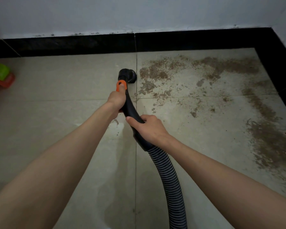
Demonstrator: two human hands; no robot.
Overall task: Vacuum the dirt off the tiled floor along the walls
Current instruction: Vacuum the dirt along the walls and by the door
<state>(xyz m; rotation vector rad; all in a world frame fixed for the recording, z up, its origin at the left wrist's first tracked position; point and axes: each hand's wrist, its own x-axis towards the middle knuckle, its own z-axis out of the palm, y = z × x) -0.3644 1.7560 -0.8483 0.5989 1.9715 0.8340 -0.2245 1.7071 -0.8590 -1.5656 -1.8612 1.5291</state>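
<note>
A black vacuum handle [130,108] with an orange slider [121,85] ends in a round black nozzle [128,75] that rests on the beige tiled floor [56,90]. My left hand [116,100] grips the handle's upper part, thumb on the orange slider. My right hand [149,128] grips the handle lower down, just above the ribbed grey hose [170,180]. Brown dirt [205,70] lies spread to the right of the nozzle, along the far wall and down the right wall [271,142].
A black skirting strip [73,46] runs along the white far wall and turns the corner at the right [277,63]. A green and red plastic object [0,74] sits on the floor at the left edge.
</note>
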